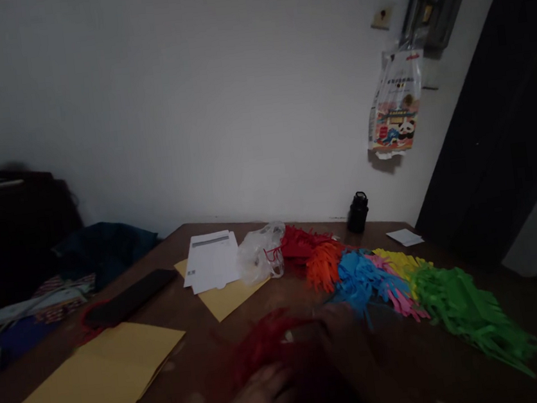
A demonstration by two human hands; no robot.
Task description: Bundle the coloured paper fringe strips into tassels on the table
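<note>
Red fringed paper (263,347), blurred, lies on the brown table in front of me. My left hand (268,389) is at its lower edge, fingers bent against the fringe; blur hides whether they grip it. At the paper's right end is my right hand (338,326), dark and smeared, its fingers not clear. A thin red strand runs from the paper toward that hand. Beyond it lie more fringed paper pieces: red (302,243), orange (324,266), blue (355,279), pink (400,296), yellow (399,264) and green (469,308).
A clear plastic bag (258,254) and white printed sheets (212,260) lie near the wall. Yellow-tan paper (85,384) covers the left front. A dark long object (131,299), a black bottle-like item (358,212) and a white card (404,238) are also on the table (192,346).
</note>
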